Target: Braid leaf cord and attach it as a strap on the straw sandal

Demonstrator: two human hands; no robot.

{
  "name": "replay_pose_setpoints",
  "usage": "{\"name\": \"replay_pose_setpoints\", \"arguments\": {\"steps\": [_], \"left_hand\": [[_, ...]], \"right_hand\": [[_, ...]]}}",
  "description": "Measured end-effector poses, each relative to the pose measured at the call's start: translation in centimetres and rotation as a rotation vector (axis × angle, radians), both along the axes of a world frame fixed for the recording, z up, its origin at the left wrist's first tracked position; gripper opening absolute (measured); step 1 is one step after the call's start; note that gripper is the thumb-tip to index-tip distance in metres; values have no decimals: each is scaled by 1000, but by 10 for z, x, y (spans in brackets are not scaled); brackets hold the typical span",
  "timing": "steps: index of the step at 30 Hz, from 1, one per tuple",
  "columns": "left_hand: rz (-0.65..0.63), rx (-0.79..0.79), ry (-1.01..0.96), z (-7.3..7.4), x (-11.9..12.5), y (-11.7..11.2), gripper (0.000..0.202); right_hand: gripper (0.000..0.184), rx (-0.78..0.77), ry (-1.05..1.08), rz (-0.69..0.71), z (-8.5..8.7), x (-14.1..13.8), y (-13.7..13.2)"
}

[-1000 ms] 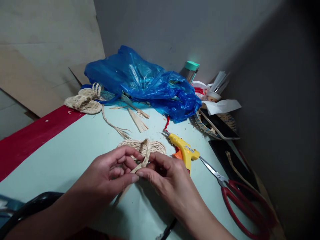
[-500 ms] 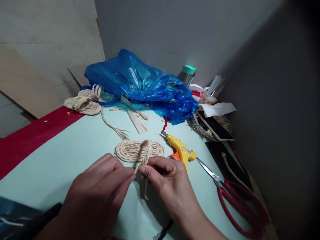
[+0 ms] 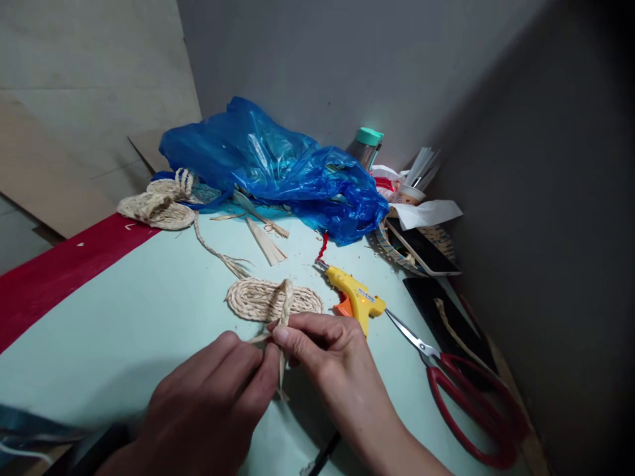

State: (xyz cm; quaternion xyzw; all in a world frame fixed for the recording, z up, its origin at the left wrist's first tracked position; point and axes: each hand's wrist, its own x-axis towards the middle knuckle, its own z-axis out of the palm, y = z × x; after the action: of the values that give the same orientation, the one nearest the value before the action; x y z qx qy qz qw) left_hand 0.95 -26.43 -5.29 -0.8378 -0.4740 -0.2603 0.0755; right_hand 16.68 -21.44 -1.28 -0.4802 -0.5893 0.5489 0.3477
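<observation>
My right hand pinches a pale fibre braid between thumb and forefinger. Close beside it, my left hand is closed on a loose strand at the braid's lower end. Another strand end hangs below the fingers. The upper part of the braid rises in front of a flat oval woven sole lying on the table. My left fingertips are partly hidden from view.
A yellow glue gun and red-handled scissors lie to the right. Behind are a blue plastic bag, woven slippers and flat fibre strips. A basket holding a phone stands at the back right.
My left hand has shifted its grip, and a strand now points left from the braid. The braid stands more upright. The whole view has moved slightly.
</observation>
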Motion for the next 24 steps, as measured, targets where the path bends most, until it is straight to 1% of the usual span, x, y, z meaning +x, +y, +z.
{"name": "replay_pose_setpoints", "arguments": {"steps": [2,4,6,7,9,10,12,14,15,16,17,20,22,24], "left_hand": [[-24,13,94,3,1,1,39],[-69,-34,50,7,0,3,29],[-105,-171,-118,13,-3,7,18],[-99,-245,-226,16,-4,10,14],[-43,-362,-419,21,-7,16,12],[8,-422,-501,24,-7,19,10],[71,-612,-673,27,-6,26,9],[62,-827,-831,28,-4,32,12],[47,-901,-888,28,-3,34,12],[24,-940,-917,28,-2,36,12],[0,-945,-921,27,-2,37,12],[-24,-870,-840,24,-3,39,12],[9,-795,-749,24,-3,38,15],[51,-742,-694,24,-3,36,19]], "right_hand": [[29,50,-32,-9,-2,0,0],[28,100,-88,-36,-4,2,0],[29,143,-143,-41,-5,3,0],[29,163,-159,-36,-5,4,0],[28,187,-153,-4,-5,4,-1],[26,195,-137,10,-5,5,-1],[22,204,-117,30,-5,5,-1],[18,198,-118,51,-6,6,-2],[14,188,-119,66,-6,7,-2],[10,171,-112,79,-6,8,-3],[10,154,-101,89,-6,9,-3],[25,141,-101,113,-4,12,-4],[23,179,-162,141,-2,14,-4],[13,233,-264,154,0,15,-4]]}}
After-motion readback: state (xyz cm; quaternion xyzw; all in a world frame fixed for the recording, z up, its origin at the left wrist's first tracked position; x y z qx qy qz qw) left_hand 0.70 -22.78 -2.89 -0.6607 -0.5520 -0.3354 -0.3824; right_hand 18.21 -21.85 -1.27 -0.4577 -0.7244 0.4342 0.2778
